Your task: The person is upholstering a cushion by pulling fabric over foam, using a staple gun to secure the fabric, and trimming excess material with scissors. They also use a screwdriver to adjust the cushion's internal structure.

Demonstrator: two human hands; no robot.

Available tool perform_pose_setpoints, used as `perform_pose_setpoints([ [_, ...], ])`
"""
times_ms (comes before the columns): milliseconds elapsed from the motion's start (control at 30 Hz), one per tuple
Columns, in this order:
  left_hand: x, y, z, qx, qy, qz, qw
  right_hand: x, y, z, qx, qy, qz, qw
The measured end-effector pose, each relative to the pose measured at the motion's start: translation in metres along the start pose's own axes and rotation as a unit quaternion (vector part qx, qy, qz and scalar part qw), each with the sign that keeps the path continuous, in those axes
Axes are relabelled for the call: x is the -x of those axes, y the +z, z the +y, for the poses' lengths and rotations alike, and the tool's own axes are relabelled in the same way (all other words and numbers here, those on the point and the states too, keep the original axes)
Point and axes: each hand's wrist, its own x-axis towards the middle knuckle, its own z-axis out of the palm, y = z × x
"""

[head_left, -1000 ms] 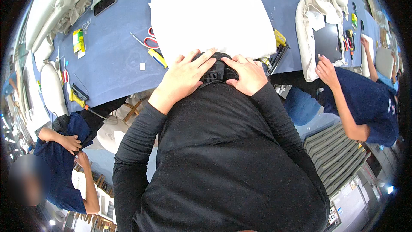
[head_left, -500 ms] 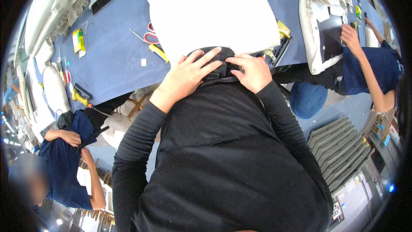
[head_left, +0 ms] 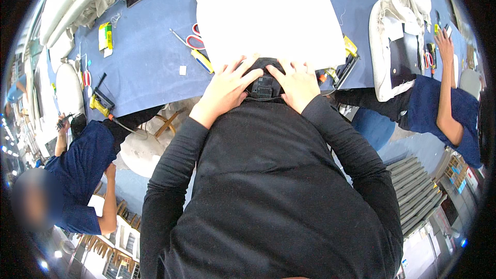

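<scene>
At my waist, by the table edge, is a black box-shaped device [head_left: 265, 90] with a ribbed, vented part, partly covered by black fabric. My left hand [head_left: 226, 88] grips its left side, thumb over its top. On the other side, my right hand [head_left: 300, 87] holds it, thumb also on top and fingers curled over the far edge. Some fingertips are hard to make out against the large white padded panel [head_left: 268, 15] just beyond. What kind of device it is, I cannot tell.
Scissors [head_left: 194, 41], a yellow-handled tool [head_left: 201, 61] and a yellow box [head_left: 105, 38] lie left on the blue table [head_left: 150, 62]. A yellow staple gun [head_left: 350, 51] lies right of the panel. Co-workers in navy shirts [head_left: 80, 155] work on both sides.
My hands have shifted to the device's two sides, leaving more of its vented face exposed. The left co-worker's hand has risen toward the table; the right co-worker now reaches to a far item.
</scene>
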Motion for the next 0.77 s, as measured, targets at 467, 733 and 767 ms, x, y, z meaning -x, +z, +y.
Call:
perform_pose_setpoints([
  [467,0.033,0.034,-0.015,0.312,-0.255,0.086,0.911,-0.006,0.008,0.005,-0.040,-0.058,0.014,0.997],
  [733,0.033,0.041,-0.025,0.407,-0.276,0.123,0.862,-0.032,0.021,0.000,-0.258,-0.039,-0.019,0.965],
  [767,0.034,0.046,-0.029,0.420,-0.281,0.121,0.855,-0.033,0.018,-0.010,-0.237,-0.028,-0.013,0.971],
])
